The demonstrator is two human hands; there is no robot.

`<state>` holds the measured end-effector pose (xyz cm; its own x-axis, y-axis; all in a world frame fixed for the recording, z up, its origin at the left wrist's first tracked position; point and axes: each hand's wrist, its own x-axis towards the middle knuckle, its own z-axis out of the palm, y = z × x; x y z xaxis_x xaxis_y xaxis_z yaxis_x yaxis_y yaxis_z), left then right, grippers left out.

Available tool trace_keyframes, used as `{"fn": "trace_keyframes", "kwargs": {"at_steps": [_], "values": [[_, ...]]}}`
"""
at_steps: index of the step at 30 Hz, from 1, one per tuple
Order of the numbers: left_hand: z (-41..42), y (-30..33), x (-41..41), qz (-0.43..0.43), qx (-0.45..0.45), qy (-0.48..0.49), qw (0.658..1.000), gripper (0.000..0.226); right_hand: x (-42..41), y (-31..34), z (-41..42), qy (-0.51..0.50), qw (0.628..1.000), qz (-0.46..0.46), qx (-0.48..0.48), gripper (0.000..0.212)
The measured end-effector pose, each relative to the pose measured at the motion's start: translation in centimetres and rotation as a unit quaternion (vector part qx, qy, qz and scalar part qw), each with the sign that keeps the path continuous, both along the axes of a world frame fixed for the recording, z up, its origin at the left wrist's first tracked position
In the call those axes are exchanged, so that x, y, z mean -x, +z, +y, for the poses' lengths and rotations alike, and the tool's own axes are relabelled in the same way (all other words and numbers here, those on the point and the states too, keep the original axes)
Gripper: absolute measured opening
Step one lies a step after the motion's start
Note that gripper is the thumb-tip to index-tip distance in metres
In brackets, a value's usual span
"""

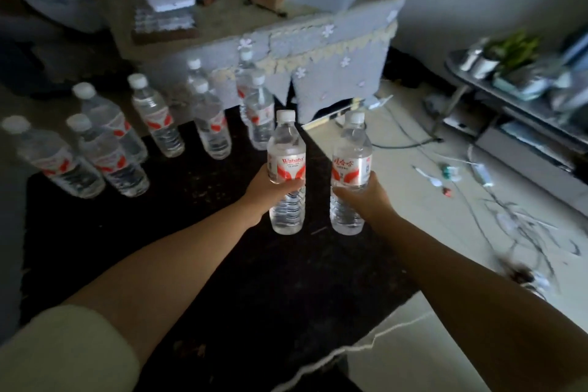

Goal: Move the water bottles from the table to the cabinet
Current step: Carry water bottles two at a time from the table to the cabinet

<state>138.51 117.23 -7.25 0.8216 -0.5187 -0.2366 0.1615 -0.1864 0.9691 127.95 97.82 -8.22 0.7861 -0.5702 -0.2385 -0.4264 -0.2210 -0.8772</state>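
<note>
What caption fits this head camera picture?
Left hand and right hand each grip a bottle above the dark table.

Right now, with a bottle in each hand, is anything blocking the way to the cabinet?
The left hand and right hand each grip a water bottle, so nothing stands between hands and bottles. Which piece is the cabinet cannot be told. Cables and small litter lie on the floor towards the low glass stand on the right.

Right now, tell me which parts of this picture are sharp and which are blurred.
Head view: the two held bottles, left hand's and right hand's, are sharp with readable labels; the standing bottles at far left smear; the draped table behind is soft; the whole room is dim.
</note>
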Motion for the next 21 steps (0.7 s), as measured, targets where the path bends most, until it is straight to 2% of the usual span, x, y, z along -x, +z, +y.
{"fn": "trace_keyframes", "kwargs": {"at_steps": [9,12,16,19,21], "values": [[-15.0,1.1,5.1,-0.019,-0.016,-0.181,0.983,0.046,11.8,2.0,-10.4,-0.144,0.989,-0.038,-0.008,0.073],[-21.4,2.0,8.5,-0.039,-0.012,-0.208,0.977,0.032,17.2,2.6,-14.3,-0.19,0.98,-0.054,-0.008,0.068],[-29.7,3.3,14.3,-0.042,0.003,-0.282,0.959,0.027,24.7,3.6,-19.9,-0.254,0.966,-0.054,0.002,0.066],[-35.0,3.8,19.0,-0.041,0.003,-0.338,0.94,0.038,30.0,4.2,-23.3,-0.291,0.954,-0.076,0.007,0.06],[-38.3,3.6,22.1,-0.036,0.003,-0.368,0.929,0.046,33.5,4.6,-25.1,-0.31,0.946,-0.098,0.008,0.047]]}}
